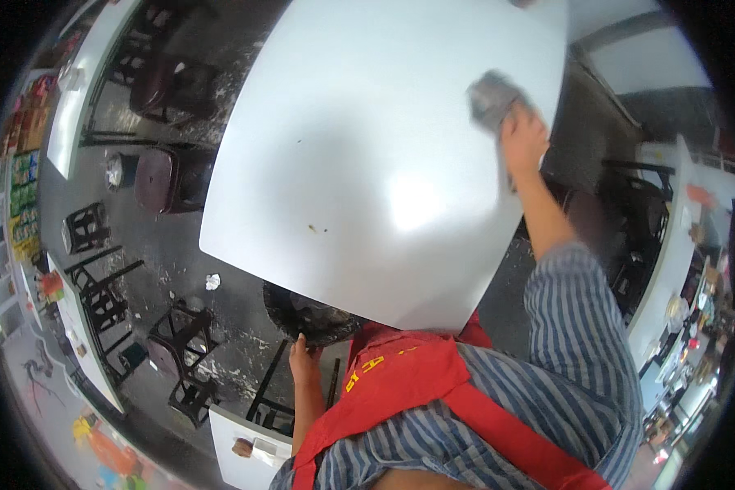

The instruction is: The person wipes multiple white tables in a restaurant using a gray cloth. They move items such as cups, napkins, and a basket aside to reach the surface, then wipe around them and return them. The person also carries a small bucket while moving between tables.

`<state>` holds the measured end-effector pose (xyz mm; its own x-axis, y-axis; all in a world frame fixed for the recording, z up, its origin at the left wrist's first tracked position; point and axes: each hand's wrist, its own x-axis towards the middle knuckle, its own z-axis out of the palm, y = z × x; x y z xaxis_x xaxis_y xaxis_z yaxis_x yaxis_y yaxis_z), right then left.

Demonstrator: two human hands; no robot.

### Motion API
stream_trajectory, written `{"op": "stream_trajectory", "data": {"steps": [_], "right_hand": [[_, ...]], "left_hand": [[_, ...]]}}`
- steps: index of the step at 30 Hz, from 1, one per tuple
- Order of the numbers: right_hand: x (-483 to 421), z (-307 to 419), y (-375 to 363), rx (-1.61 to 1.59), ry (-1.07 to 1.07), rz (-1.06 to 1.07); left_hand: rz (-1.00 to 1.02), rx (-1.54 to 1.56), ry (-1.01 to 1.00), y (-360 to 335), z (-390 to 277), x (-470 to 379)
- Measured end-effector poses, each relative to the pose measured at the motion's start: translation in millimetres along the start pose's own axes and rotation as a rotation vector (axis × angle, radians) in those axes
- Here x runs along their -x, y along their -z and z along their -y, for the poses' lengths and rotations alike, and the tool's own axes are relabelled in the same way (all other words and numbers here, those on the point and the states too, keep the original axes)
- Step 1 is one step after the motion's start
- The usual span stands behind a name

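Note:
Before me stands a white table [343, 184] with a few small crumbs on its near left part. My right hand [525, 138] is at the table's right edge, with its fingers on a grey cloth [496, 101] that lies against the top; both are blurred. Down at the left, below the table's near edge, my left hand [305, 355] holds the rim of a dark, round basin [309, 315]. What lies inside the basin is too dark to tell. A red apron with yellow writing covers my front.
Dark stools [158, 179] stand along the table's left side, others [180, 343] lower left. Crumpled white paper [213, 282] lies on the dark floor. More white tables are at the left [82, 343], right [664, 245] and near bottom [233, 435].

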<state>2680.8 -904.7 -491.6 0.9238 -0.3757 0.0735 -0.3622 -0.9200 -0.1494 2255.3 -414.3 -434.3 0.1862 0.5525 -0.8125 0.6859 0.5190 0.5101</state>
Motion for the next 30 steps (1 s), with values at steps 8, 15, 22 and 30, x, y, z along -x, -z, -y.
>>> {"op": "stream_trajectory", "data": {"steps": [8,15,22,30], "right_hand": [[-23.2,192.9,-11.8,-0.218,0.531,-0.16],[278.3,272.8,32.1,-0.694,1.292,0.121],[288.6,203.6,47.5,-1.12,0.932,0.622],[180.6,131.7,38.7,-0.094,0.28,0.083]], "left_hand": [[-0.023,-0.077,-0.103,-6.8,-4.0,39.2],[0.028,0.122,-0.03,-7.4,-16.8,44.0],[0.0,0.094,-0.063,25.7,-7.8,41.9],[0.052,-0.007,-0.078,49.0,14.7,21.2]]}}
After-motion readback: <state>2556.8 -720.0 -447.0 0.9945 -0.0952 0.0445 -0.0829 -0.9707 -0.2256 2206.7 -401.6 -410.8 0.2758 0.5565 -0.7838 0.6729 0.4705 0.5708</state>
